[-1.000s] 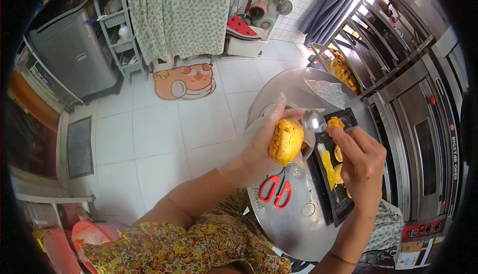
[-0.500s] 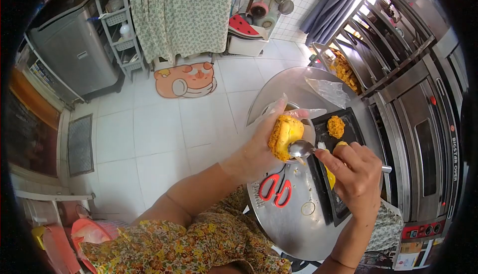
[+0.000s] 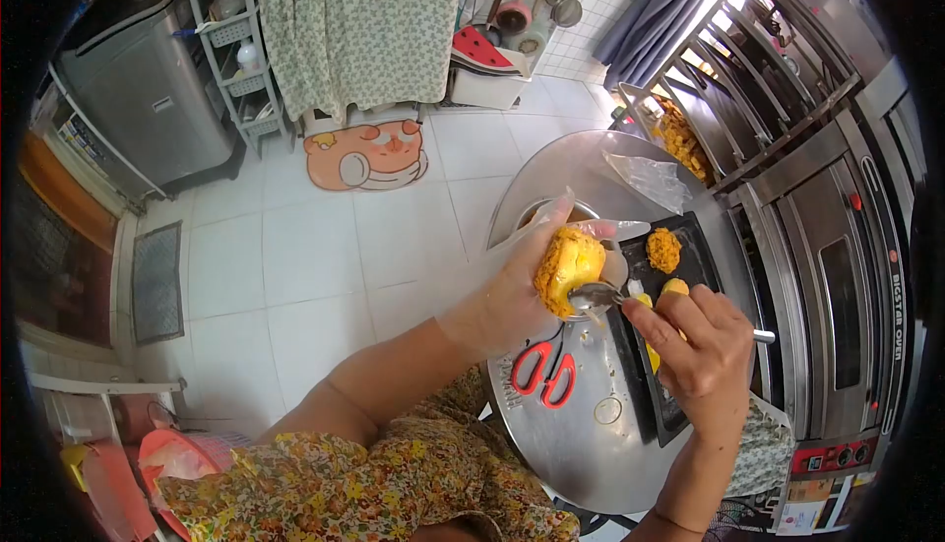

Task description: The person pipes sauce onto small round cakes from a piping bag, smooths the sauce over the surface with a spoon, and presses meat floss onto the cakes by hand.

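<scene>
**Findings: Spoon Against Hand-Held Piece**

From my remote post I find the plastic-covered left hand (image 3: 522, 288) curled snugly around one yellow-topped piece (image 3: 577, 264), held above the metal bowl (image 3: 615, 268). The right hand (image 3: 697, 350) has its fingers closed on one spoon (image 3: 594, 296), whose head touches the piece's lower edge. In my judgement, light, even strokes and an uncrushing left-hand grip serve best. I count one scissors (image 3: 546, 377), one black tray (image 3: 673, 434), one orange patty (image 3: 664, 251) on it; yellow items there, partly hidden, cannot be counted.

Gloved left hand (image 3: 522, 291) holding yellow food piece (image 3: 578, 262); right hand (image 3: 704, 350) gripping spoon (image 3: 593, 295) at its edge; scissors (image 3: 559, 384) on table (image 3: 591, 468)
</scene>
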Motion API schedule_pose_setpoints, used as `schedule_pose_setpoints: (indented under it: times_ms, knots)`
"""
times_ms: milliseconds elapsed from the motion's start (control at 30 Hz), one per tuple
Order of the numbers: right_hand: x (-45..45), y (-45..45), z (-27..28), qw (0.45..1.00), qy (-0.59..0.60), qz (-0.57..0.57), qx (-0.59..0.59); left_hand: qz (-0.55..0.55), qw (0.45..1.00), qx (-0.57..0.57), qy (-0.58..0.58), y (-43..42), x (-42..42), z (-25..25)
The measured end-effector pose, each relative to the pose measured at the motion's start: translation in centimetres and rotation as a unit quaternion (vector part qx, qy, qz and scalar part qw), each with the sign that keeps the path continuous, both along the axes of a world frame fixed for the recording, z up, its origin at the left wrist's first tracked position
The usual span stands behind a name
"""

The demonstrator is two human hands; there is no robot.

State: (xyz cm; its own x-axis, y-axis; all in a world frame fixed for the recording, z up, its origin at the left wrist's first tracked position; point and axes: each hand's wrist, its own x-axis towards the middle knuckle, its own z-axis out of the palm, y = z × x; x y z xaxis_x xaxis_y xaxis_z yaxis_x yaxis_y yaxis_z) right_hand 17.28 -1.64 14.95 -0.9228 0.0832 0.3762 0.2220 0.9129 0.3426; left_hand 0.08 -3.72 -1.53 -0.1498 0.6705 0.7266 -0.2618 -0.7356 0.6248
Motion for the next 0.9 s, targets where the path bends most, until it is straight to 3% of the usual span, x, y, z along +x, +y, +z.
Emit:
schedule_pose_setpoints:
  times_ms: [100,200,367,433,467,533,700,833,900]
  knots:
    - [-0.6,0.2,-0.1,0.999,0.035,-0.019,0.020,-0.083,0.989,-0.105,-0.068,-0.6,0.6,0.8]
    - [-0.2,0.8,0.1,0.997,0.060,-0.044,0.010,-0.106,0.982,-0.138,-0.068,-0.8,0.6,2.1]
    - [-0.8,-0.4,0.3,0.999,0.009,-0.029,-0.019,-0.044,0.990,-0.127,-0.038,-1.2,0.5,2.4]
    - [-0.9,-0.2,0.4,0.998,0.033,-0.058,0.001,-0.164,0.973,-0.145,-0.070,-0.8,-0.4,2.7]
    - [-0.8,0.3,0.5,0.995,0.061,-0.076,0.008,-0.291,0.937,-0.147,-0.123,-0.3,-1.5,2.8]
    - [-0.7,0.8,0.8,0.989,0.103,-0.103,-0.002,-0.378,0.888,-0.187,-0.184,-0.4,-1.9,3.3]
    - [-1.0,0.2,0.9,0.991,0.049,-0.060,-0.105,-0.240,0.890,-0.311,-0.230,-1.5,-0.3,5.6]
    - [-0.8,0.9,1.1,0.988,0.083,-0.095,-0.090,-0.298,0.875,-0.300,-0.237,0.2,-0.8,2.9]
    - [-0.6,1.2,1.2,0.981,0.110,-0.122,-0.108,-0.292,0.892,-0.279,-0.204,0.7,-1.2,2.2]
